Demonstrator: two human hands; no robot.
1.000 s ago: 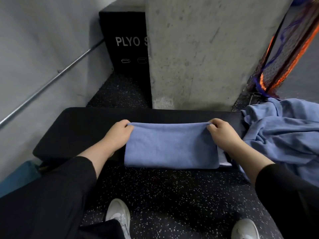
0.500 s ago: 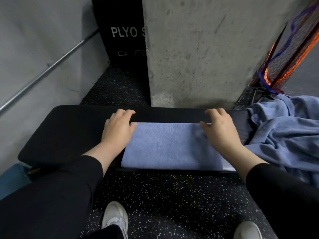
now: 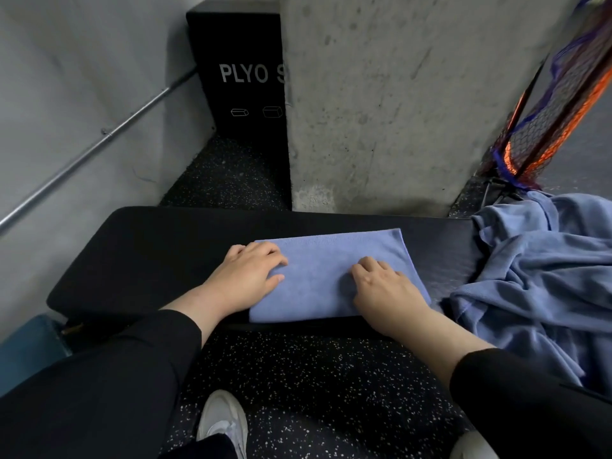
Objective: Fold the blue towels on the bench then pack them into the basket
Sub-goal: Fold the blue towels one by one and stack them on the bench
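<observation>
Here the black surface holds a heap of blue towels at its right end. A folded towel lies by the near edge. The left hand and right hand press on it, fingers nearly flat, holding nothing.

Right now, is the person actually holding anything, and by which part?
Nothing is gripped. Both hands lie flat on the folded blue towel on the bench: left hand on its left end, right hand near its right side.
</observation>
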